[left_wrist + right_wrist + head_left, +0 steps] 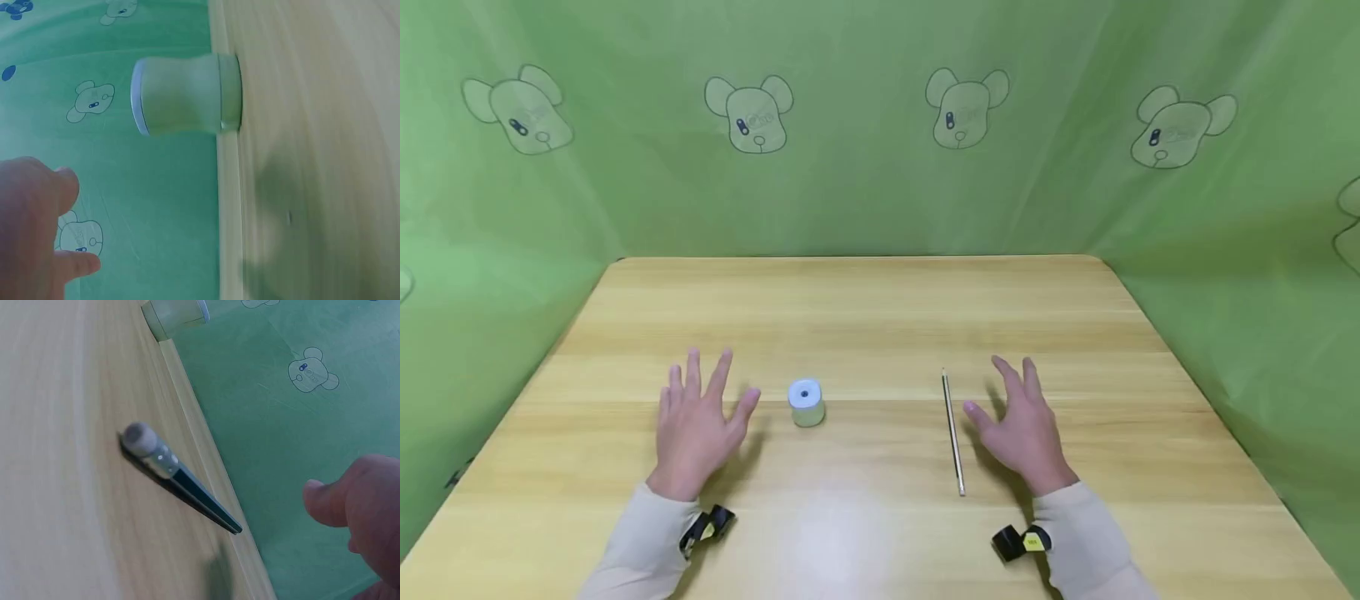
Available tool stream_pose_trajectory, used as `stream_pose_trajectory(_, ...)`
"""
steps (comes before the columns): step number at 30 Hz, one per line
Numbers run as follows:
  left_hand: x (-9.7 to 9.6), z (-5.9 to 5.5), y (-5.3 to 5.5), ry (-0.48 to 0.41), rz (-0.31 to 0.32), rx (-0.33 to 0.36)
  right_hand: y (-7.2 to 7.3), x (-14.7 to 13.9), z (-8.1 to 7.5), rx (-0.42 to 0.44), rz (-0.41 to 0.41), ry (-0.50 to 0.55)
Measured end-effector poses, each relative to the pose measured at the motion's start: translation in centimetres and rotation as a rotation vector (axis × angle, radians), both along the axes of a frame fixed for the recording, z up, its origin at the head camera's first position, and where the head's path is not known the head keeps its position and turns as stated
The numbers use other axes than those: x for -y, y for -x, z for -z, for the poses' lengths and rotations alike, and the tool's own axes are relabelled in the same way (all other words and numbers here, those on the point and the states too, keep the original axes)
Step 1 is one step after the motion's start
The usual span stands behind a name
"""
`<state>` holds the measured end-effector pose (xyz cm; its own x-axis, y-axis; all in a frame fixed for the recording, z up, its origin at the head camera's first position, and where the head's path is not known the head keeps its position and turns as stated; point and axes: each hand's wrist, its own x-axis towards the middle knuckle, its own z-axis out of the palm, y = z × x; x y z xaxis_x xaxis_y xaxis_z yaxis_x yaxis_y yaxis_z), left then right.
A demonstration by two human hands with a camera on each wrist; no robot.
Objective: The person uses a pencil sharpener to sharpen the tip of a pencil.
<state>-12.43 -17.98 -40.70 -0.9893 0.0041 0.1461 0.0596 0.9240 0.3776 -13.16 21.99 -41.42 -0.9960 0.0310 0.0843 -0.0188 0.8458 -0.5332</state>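
A small pencil sharpener (806, 403), pale green with a whitish top and a dark hole in its middle, stands upright on the wooden table. To its left my left hand (696, 429) hovers with fingers spread, holding nothing. In the left wrist view the sharpener (181, 95) shows a waisted side. A dark pencil (953, 433) lies on the table, its tip pointing to the far edge. Its eraser end (140, 439) faces the camera in the right wrist view. Just right of the pencil, my right hand (1022, 429) is held over the table, fingers apart and nothing in them.
The light wooden table (850, 308) has rounded far corners. Green cloth (865, 200) printed with mouse-like heads hangs behind it and along both sides. A black camera (1009, 543) is strapped at the right wrist, another camera (721, 521) at the left.
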Motion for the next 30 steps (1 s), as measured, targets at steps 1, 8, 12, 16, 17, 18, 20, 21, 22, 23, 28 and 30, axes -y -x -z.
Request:
stream_pose_trajectory(1,-0.1,0.1,0.0,-0.029,0.017,0.0,0.1,0.1,0.0,0.015,-0.007,0.018)
stream_pose_trajectory(8,-1.8,0.9,1.1,-0.332,0.114,0.062,0.7,0.3,-0.4,0.093,-0.055,0.043)
stream_pose_trajectory(12,-3.5,1.3,1.8,-0.452,0.146,0.1,1.1,0.8,-0.4,0.15,-0.065,0.049)
stream_pose_trajectory(16,-4.7,1.8,1.8,-0.574,0.124,0.151,0.6,1.7,0.0,0.191,-0.065,0.062)
stream_pose_trajectory(17,-4.8,1.9,1.7,-0.602,0.114,0.155,0.5,1.9,0.1,0.195,-0.068,0.063)
stream_pose_trajectory(18,-4.9,2.0,1.6,-0.625,0.107,0.159,0.3,2.1,0.2,0.198,-0.071,0.064)
stream_pose_trajectory(20,-5.1,2.2,1.5,-0.658,0.105,0.158,0.1,2.3,0.4,0.199,-0.074,0.064)
stream_pose_trajectory(21,-5.2,2.2,1.4,-0.671,0.107,0.154,0.0,2.4,0.4,0.198,-0.074,0.064)
stream_pose_trajectory(22,-5.2,2.2,1.4,-0.677,0.111,0.15,-0.1,2.5,0.4,0.2,-0.073,0.065)
stream_pose_trajectory(23,-5.3,2.2,1.4,-0.684,0.114,0.148,-0.1,2.5,0.4,0.202,-0.071,0.065)
stream_pose_trajectory(28,-5.5,2.2,1.4,-0.697,0.111,0.137,-0.1,2.6,0.4,0.223,-0.076,0.059)
stream_pose_trajectory(30,-5.6,2.3,1.4,-0.69,0.112,0.135,-0.1,2.6,0.5,0.228,-0.076,0.055)
